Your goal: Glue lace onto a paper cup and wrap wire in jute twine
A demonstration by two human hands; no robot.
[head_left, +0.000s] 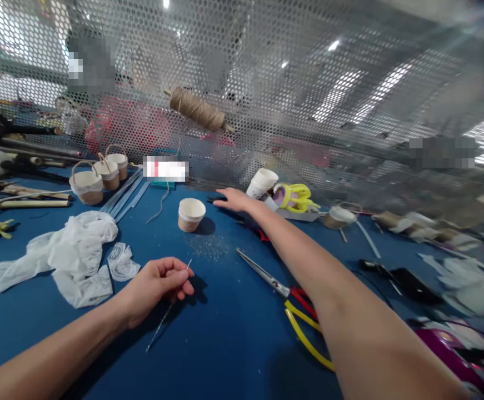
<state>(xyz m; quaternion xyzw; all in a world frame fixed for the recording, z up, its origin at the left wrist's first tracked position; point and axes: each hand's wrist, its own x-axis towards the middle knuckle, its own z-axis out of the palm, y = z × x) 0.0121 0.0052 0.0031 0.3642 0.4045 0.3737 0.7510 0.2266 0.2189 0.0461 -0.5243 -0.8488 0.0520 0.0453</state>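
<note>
One slender, silvery twisted wire-like strand, at seven o'clock over the flat blue tabletop, presumably light, bendable, best gripped near its upper end; axis one-to-seven o'clock, upper tip toward one; bare left hand pinching it, bare right hand spread at one o'clock from the left.

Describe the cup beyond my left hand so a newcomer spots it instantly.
On the blue table, look beyond the left hand pinching a thin strand. A white and brown cup stands upright there. Unlike the three cups to its left, it has no handle.
</note>
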